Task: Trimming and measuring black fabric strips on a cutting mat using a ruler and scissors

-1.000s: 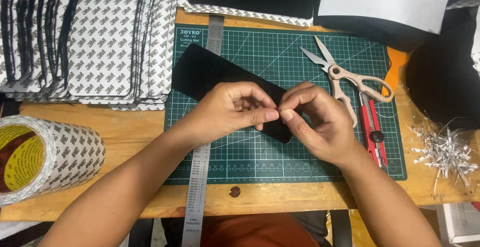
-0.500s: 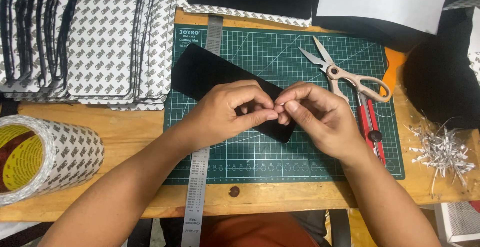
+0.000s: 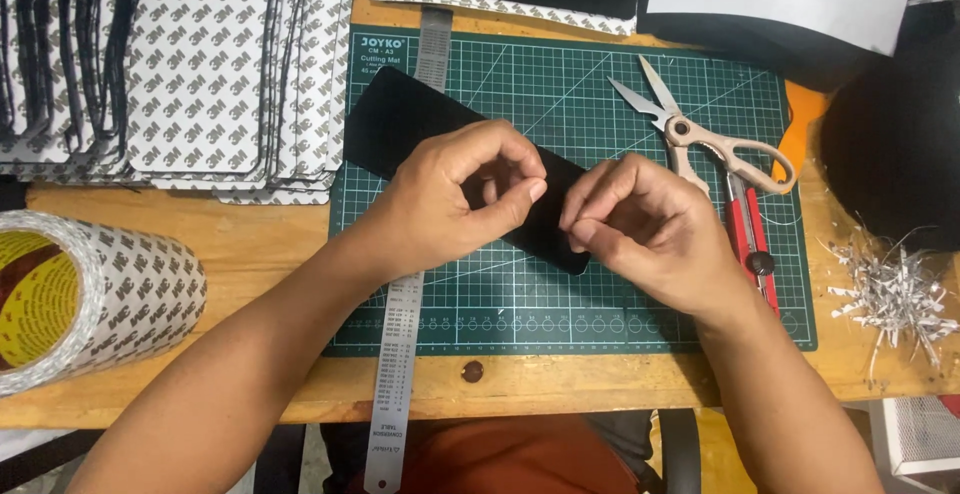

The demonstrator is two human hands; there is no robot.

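**Two hands pinched over a black strip on the cutting mat**

A long, flat black rectangular strip (image 3: 400, 119) lies slantwise on the green gridded cutting mat (image 3: 620, 294), its upper left end bare and its lower right end under the hands. The left hand (image 3: 450, 204) rests on the middle of the strip with the fingers curled in and the thumb tip pressed toward the forefinger, so the hand is closed in a pinch; whether anything sits between the tips cannot be told. The right hand (image 3: 640, 224) is just beside it, at the strip's lower right end, its thumb and fingers likewise drawn together in a tight pinch (what they grip, if anything, is too small to see). The two hands are near each other but not touching.

A steel ruler (image 3: 395, 374) runs up and down across the mat's left part, passing under the strip and the left wrist and hanging over the near edge of the wooden table (image 3: 250, 244). To the right of the hands lie beige-handled scissors (image 3: 700, 134), blades half open, and below them a red utility knife (image 3: 745, 244), both on the mat. Left of the mat are stacks of white printed backing sheets with dark edges (image 3: 200, 64). A large roll of double-sided tape with printed liner (image 3: 90, 294) lies at the table's left edge. A small heap of white paper shreds (image 3: 890, 294) lies at the far right.
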